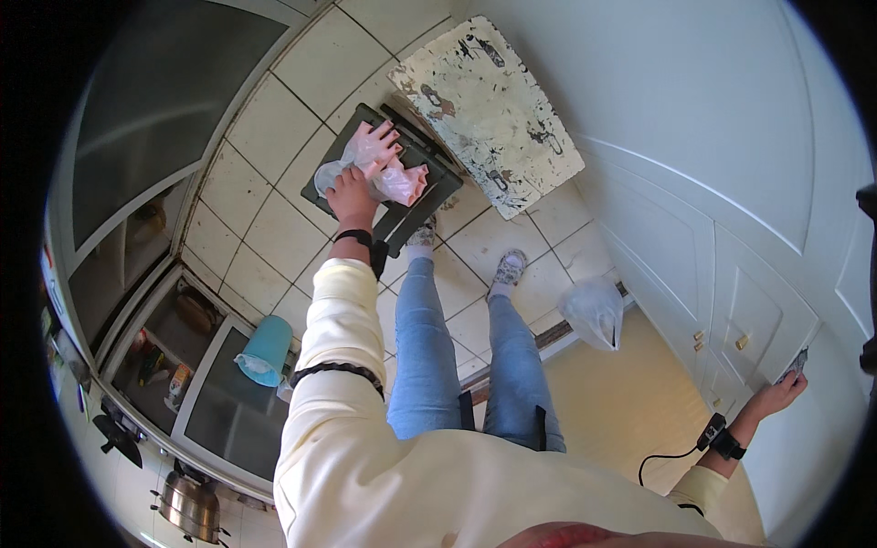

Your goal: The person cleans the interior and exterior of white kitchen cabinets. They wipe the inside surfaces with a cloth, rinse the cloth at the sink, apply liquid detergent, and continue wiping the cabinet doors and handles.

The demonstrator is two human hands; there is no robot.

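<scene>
My left hand is over a dark green plastic stool, its fingers closed on the whitish, translucent end of a pair of pink rubber gloves. The gloves lie across the stool top with their fingers pointing away from me. Far off to the right, my right hand pinches a crumpled grey patterned cloth against the edge of a white cabinet door. Most of that cloth is hidden behind the fingers and the door edge.
A worn, paint-chipped white board or box top stands beyond the stool. A blue bin with a liner is at the left. A tied plastic bag sits by the threshold. A steel pot is at lower left.
</scene>
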